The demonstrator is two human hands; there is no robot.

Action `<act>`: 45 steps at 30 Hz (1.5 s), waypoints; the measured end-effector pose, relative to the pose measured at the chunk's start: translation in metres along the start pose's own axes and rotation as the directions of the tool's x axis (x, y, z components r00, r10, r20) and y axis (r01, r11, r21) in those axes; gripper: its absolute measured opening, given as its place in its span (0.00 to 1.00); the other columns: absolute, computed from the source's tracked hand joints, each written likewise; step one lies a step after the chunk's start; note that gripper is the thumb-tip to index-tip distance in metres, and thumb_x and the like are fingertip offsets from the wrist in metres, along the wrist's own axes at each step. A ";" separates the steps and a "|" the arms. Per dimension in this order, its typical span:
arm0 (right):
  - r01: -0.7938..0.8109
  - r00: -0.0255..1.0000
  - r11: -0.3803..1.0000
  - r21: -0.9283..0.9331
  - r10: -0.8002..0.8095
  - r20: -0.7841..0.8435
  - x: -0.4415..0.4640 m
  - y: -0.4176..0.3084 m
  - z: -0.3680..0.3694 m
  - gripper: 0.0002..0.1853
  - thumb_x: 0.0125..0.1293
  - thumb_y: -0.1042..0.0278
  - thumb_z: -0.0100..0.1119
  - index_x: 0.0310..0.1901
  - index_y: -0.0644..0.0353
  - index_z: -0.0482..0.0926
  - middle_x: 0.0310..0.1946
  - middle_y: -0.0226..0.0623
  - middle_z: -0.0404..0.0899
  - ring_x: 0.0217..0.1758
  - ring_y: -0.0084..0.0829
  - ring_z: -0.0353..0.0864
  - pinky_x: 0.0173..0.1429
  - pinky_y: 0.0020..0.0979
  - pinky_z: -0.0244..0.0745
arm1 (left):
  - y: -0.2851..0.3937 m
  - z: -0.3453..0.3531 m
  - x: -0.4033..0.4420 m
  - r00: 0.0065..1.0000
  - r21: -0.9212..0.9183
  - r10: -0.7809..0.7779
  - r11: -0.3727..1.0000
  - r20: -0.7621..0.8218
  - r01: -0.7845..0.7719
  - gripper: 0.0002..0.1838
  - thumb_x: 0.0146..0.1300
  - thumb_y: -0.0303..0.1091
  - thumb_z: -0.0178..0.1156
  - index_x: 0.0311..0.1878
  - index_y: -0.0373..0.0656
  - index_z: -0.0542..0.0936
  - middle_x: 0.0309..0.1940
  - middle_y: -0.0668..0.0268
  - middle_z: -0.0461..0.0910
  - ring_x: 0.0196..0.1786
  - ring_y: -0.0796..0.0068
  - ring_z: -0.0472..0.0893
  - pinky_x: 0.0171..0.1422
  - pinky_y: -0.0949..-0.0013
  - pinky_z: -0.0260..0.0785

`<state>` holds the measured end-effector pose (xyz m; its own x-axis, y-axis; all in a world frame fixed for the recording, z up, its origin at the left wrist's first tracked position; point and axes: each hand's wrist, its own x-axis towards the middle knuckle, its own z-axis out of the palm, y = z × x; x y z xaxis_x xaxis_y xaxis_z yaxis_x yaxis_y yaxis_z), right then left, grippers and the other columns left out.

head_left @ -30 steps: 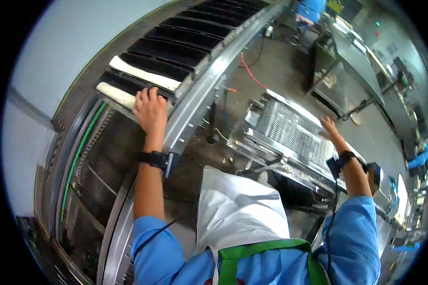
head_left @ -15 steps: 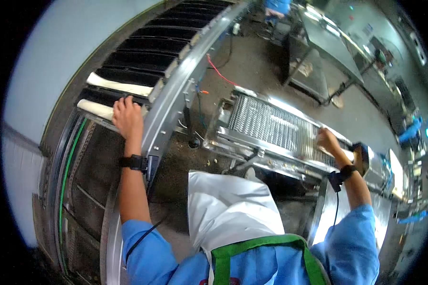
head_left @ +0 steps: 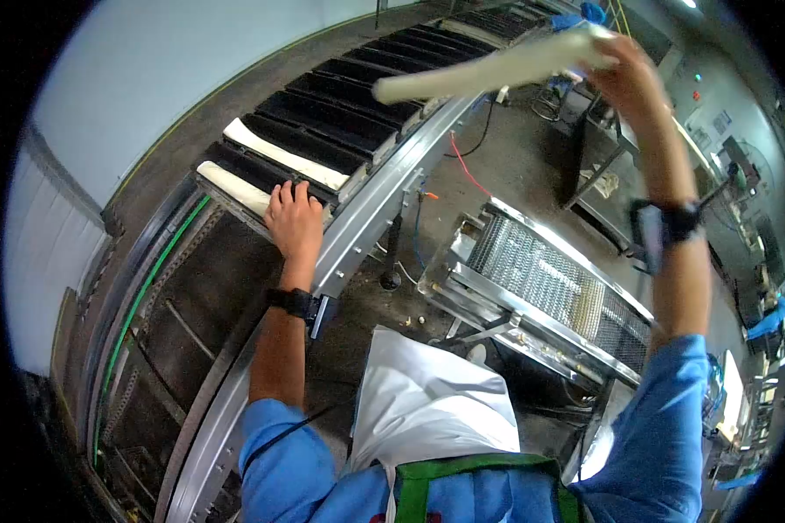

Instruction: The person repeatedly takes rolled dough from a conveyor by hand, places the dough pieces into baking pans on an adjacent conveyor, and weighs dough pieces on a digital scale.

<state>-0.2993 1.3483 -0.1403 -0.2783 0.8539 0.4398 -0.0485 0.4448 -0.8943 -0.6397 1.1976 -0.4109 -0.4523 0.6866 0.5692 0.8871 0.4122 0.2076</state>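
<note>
My right hand is raised at the upper right, closed around one end of a long cream-coloured stalk, blurred by motion. The stalk's free end points left, above the black conveyor trays. My left hand lies over the right end of another pale stalk in the nearest tray, its fingers bent over it; that end is hidden. One tray farther along lies a third pale stalk, wider at its ends and touched by neither hand.
A metal rail edges the curved tray conveyor. Right of it stands a lower metal mesh belt. A pink cable hangs between them. Metal tables stand behind, and a person in blue is at the far conveyor.
My right hand has swung up from the mesh belt and now carries a stalk toward the trays. My left hand stays on the nearest stalk. The view has shifted left.
</note>
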 end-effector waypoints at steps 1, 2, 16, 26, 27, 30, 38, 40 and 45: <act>-0.055 0.969 0.993 0.103 0.028 0.244 0.011 0.021 0.026 0.17 0.51 0.64 0.56 0.43 0.61 0.69 0.44 0.40 0.65 0.50 0.35 0.66 0.50 0.33 0.70 | -0.002 -0.002 0.000 1.000 0.009 -0.003 1.000 -0.005 0.003 0.15 0.54 0.38 0.47 0.46 0.50 0.70 0.51 0.65 0.66 0.58 0.63 0.60 0.56 0.54 0.53; 0.104 0.948 0.992 -0.073 -0.076 0.309 0.022 0.054 0.047 0.21 0.54 0.62 0.53 0.48 0.61 0.64 0.45 0.41 0.64 0.50 0.35 0.66 0.52 0.34 0.67 | -0.003 -0.005 0.001 1.000 0.026 -0.009 1.000 0.025 0.008 0.15 0.54 0.38 0.47 0.46 0.50 0.70 0.51 0.64 0.66 0.58 0.62 0.60 0.56 0.54 0.52; -0.150 0.641 0.009 -0.989 0.763 -0.090 -0.229 0.233 -0.158 0.31 0.51 0.67 0.54 0.58 0.53 0.54 0.61 0.43 0.47 0.64 0.40 0.45 0.64 0.40 0.45 | -0.029 -0.007 -0.005 0.995 0.090 0.085 0.992 0.061 -0.090 0.17 0.53 0.39 0.50 0.49 0.52 0.68 0.53 0.66 0.64 0.58 0.66 0.60 0.54 0.55 0.56; -0.352 0.588 -0.423 -0.835 0.594 -0.549 -0.428 0.182 -0.262 0.31 0.46 0.62 0.59 0.54 0.45 0.60 0.55 0.36 0.56 0.57 0.39 0.56 0.48 0.54 0.61 | -0.161 0.110 0.119 0.728 0.195 0.245 0.865 0.640 -0.462 0.22 0.59 0.42 0.42 0.51 0.35 0.65 0.52 0.53 0.65 0.54 0.54 0.62 0.57 0.62 0.54; -0.304 0.635 -0.462 -0.833 0.553 -0.539 -0.425 0.179 -0.255 0.29 0.47 0.64 0.58 0.53 0.44 0.62 0.53 0.34 0.58 0.56 0.39 0.57 0.47 0.52 0.63 | -0.169 0.113 0.129 0.676 0.227 0.192 0.848 0.712 -0.480 0.22 0.59 0.41 0.41 0.51 0.34 0.65 0.51 0.52 0.65 0.53 0.52 0.63 0.56 0.62 0.55; -0.240 0.723 -0.450 -0.860 0.509 -0.468 -0.419 0.162 -0.242 0.25 0.50 0.65 0.54 0.52 0.44 0.62 0.53 0.34 0.58 0.56 0.39 0.57 0.48 0.51 0.63 | -0.214 0.145 0.150 0.746 0.076 0.226 0.935 0.626 -0.347 0.19 0.57 0.37 0.43 0.44 0.32 0.70 0.40 0.46 0.71 0.42 0.47 0.70 0.46 0.56 0.61; -0.284 0.662 -0.309 -0.907 0.621 -0.419 -0.437 0.184 -0.276 0.20 0.58 0.69 0.43 0.54 0.56 0.60 0.45 0.44 0.67 0.45 0.34 0.68 0.53 0.37 0.61 | -0.054 -0.014 0.040 0.892 0.355 0.001 0.917 0.451 -0.180 0.18 0.55 0.46 0.42 0.40 0.46 0.75 0.42 0.56 0.72 0.46 0.54 0.70 0.45 0.52 0.61; -0.034 0.920 -0.410 -0.911 0.345 -0.189 -0.447 0.226 -0.309 0.24 0.51 0.63 0.52 0.52 0.55 0.63 0.43 0.47 0.69 0.46 0.36 0.68 0.51 0.37 0.63 | -0.017 -0.039 0.010 0.890 0.404 -0.199 0.915 0.411 0.018 0.19 0.55 0.49 0.42 0.39 0.51 0.77 0.43 0.60 0.73 0.48 0.56 0.70 0.45 0.50 0.61; -0.594 0.797 0.634 -0.495 0.383 -0.467 -0.364 0.181 -0.369 0.20 0.49 0.68 0.56 0.45 0.61 0.67 0.32 0.35 0.73 0.33 0.30 0.72 0.32 0.26 0.68 | -0.025 -0.003 -0.017 0.979 0.210 0.012 0.976 0.202 -0.055 0.16 0.55 0.38 0.43 0.30 0.41 0.78 0.42 0.62 0.73 0.54 0.62 0.63 0.54 0.56 0.50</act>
<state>0.1476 1.2178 -0.4315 0.2073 0.9771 0.0470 0.6094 -0.0914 -0.7876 -0.6544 1.1739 -0.4236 -0.4511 0.7980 0.3996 0.8715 0.4904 0.0045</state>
